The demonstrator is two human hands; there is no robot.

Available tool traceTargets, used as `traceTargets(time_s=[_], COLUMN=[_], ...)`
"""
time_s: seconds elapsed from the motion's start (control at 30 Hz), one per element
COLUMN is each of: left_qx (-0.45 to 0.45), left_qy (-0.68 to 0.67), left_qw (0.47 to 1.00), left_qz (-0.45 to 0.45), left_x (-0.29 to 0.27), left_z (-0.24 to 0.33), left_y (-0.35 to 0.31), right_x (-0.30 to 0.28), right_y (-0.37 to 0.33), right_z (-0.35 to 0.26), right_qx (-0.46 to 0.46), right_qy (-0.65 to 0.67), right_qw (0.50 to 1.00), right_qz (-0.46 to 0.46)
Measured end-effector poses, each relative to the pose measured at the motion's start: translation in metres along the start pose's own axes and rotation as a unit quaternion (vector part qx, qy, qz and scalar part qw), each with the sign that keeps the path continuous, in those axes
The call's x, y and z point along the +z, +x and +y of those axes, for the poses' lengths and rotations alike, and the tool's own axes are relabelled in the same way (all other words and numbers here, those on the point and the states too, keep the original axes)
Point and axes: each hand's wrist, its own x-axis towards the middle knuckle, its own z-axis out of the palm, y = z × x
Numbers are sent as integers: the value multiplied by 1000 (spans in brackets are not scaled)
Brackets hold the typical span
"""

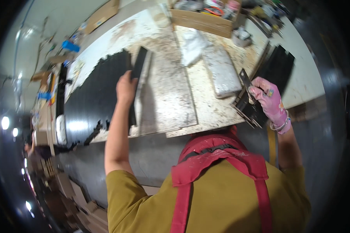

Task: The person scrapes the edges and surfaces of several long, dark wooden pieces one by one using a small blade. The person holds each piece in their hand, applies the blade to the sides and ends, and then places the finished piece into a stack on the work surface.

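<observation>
My bare left hand [125, 88] grips the side of a long narrow black strip [140, 62], whose pale edge faces right. The strip stands slightly apart from a row of black boards [97, 85] lying side by side on the left of the table. My right hand [269, 99], in a pink glove, is closed round what looks like a putty knife [245, 79] with a dark blade pointing up and away. It is held over a stack of dark strips [280, 70] on the table's right side. The glove hides most of the handle.
The stained pale table [171, 97] carries a plastic-wrapped block [221, 72] and a white cloth or bag [195, 46]. A cardboard box [200, 21] of supplies stands at the back, beside a small container [242, 38]. Another person [42, 150] is at the far left.
</observation>
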Motion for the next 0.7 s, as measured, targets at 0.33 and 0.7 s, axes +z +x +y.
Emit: traceTargets(time_s=[0.33,0.7], left_qx=[-45,228], left_qy=[265,-234], left_qw=[963,933], left_qz=[-8,-149], left_x=[45,71], left_z=[-33,300], left_y=[45,-154], right_x=[-89,-127], right_y=[-83,-63], right_z=[37,95], right_qx=[86,80], right_qy=[-11,27], right_qw=[966,956], right_qz=[244,280])
